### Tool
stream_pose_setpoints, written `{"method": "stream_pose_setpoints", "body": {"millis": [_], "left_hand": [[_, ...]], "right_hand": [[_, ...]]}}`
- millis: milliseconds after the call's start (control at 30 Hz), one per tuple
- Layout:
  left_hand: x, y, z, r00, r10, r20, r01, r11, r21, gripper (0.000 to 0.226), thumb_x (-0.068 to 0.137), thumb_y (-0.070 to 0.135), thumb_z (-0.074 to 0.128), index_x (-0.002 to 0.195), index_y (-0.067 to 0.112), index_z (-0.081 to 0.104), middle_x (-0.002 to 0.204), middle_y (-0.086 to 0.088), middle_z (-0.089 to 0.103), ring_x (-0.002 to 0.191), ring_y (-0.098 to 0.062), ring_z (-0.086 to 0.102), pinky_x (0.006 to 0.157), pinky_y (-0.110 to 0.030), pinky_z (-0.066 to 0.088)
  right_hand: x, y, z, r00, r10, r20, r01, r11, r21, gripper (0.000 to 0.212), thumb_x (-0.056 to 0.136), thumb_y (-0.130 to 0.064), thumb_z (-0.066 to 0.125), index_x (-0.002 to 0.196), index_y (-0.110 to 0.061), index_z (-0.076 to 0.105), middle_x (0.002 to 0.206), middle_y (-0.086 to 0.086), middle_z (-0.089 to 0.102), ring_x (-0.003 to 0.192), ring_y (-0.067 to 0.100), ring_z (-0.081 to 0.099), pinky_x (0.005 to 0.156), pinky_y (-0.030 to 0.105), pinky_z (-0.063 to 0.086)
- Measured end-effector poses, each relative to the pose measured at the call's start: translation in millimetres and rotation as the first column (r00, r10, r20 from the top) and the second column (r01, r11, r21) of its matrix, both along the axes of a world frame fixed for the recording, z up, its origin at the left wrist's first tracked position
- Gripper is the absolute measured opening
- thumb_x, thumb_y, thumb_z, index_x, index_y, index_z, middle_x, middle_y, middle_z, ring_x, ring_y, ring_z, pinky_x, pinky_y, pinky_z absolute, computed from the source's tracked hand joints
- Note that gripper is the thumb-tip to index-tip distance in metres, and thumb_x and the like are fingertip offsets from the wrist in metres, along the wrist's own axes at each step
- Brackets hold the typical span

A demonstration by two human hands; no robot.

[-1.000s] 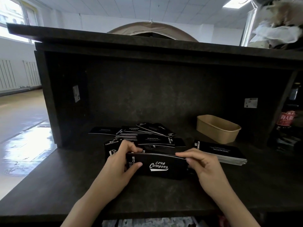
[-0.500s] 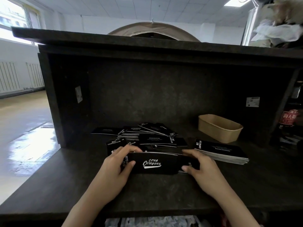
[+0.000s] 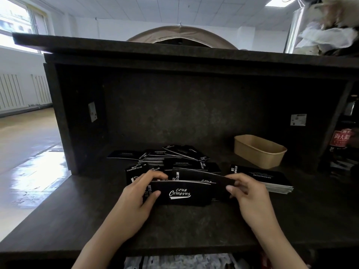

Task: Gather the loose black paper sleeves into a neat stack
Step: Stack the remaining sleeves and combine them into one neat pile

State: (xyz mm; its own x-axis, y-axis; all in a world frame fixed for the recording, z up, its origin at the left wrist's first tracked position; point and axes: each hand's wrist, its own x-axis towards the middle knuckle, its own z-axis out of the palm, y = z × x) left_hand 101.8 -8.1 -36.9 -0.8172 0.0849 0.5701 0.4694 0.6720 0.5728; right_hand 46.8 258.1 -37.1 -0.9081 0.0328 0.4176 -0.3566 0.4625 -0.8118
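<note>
A bundle of black paper sleeves [image 3: 182, 194] printed "Club Camping" stands on edge on the dark counter [image 3: 58, 220]. My left hand [image 3: 136, 199] grips its left end, thumb on the front face. My right hand [image 3: 246, 193] pinches its right end, where the rear sleeves fan out. Behind lies a loose scattered pile of sleeves [image 3: 171, 158]. A flat neat stack of sleeves [image 3: 260, 177] rests to the right, just behind my right hand.
A tan paper tray [image 3: 260, 150] sits at the back right. A bottle with a red label [image 3: 342, 140] stands at the far right. Dark walls and an overhead shelf [image 3: 174, 53] enclose the counter; its left edge drops to the floor.
The bundle has shifted slightly right and its rear sleeves have fanned apart at the right end. My right hand moved from cupping the end to pinching it with thumb and fingers.
</note>
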Motion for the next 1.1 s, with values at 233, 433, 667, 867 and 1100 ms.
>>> {"method": "stream_pose_setpoints", "body": {"millis": [233, 433, 667, 867, 1100], "left_hand": [[-2.5, 3.0, -1.9, 0.999, -0.033, 0.007, 0.033, 0.998, -0.057, 0.057, 0.094, 0.013, 0.058, 0.134, 0.05, 0.04, 0.127, 0.029, 0.053, 0.113, 0.008, 0.052, 0.092, -0.008, 0.039], [-2.5, 1.0, -1.4, 1.0, -0.014, -0.021, 0.012, 0.997, -0.073, 0.045, 0.092, 0.007, 0.059, 0.115, 0.047, 0.056, 0.114, 0.022, 0.058, 0.112, 0.001, 0.054, 0.089, -0.005, 0.038], [-2.7, -2.2, -2.9, 0.999, 0.033, -0.014, -0.033, 0.999, -0.027, 0.043, 0.091, 0.009, 0.06, 0.112, 0.046, 0.057, 0.111, 0.019, 0.059, 0.102, -0.006, 0.058, 0.085, -0.018, 0.047], [-1.2, -2.9, -1.9, 1.0, 0.031, -0.005, -0.031, 0.999, -0.026, 0.042, 0.092, 0.01, 0.059, 0.112, 0.047, 0.057, 0.111, 0.019, 0.059, 0.101, -0.005, 0.058, 0.08, -0.016, 0.048], [0.8, -0.4, -0.3, 1.0, -0.002, -0.02, 0.001, 0.999, -0.046, 0.037, 0.09, 0.014, 0.063, 0.113, 0.043, 0.055, 0.113, 0.021, 0.057, 0.108, -0.001, 0.057, 0.086, -0.013, 0.046]], "right_hand": [[14.8, -13.1, 14.0, 0.94, 0.339, 0.031, -0.34, 0.939, 0.045, 0.041, 0.098, -0.003, 0.044, 0.1, -0.033, 0.071, 0.098, -0.02, 0.072, 0.095, -0.002, 0.066, 0.081, 0.014, 0.05], [-0.1, -7.7, 4.2, 0.998, -0.003, 0.056, -0.016, 0.945, 0.326, 0.031, 0.096, -0.023, 0.054, 0.127, -0.027, 0.056, 0.126, -0.011, 0.061, 0.122, 0.007, 0.052, 0.102, 0.025, 0.04], [-1.9, -12.3, 4.2, 0.99, -0.026, 0.138, -0.042, 0.884, 0.466, 0.058, 0.09, -0.032, 0.064, 0.143, -0.026, 0.04, 0.147, -0.004, 0.044, 0.137, 0.015, 0.039, 0.115, 0.033, 0.031], [-2.7, -11.9, 3.2, 0.988, 0.022, 0.15, -0.092, 0.872, 0.481, 0.058, 0.091, -0.03, 0.062, 0.144, -0.033, 0.038, 0.149, -0.009, 0.04, 0.137, 0.014, 0.038, 0.115, 0.036, 0.03], [1.8, -3.5, 3.2, 0.999, 0.047, -0.015, -0.043, 0.978, 0.202, 0.055, 0.073, -0.005, 0.08, 0.119, -0.03, 0.063, 0.111, -0.017, 0.049, 0.107, 0.003, 0.053, 0.1, 0.024, 0.041]]}}
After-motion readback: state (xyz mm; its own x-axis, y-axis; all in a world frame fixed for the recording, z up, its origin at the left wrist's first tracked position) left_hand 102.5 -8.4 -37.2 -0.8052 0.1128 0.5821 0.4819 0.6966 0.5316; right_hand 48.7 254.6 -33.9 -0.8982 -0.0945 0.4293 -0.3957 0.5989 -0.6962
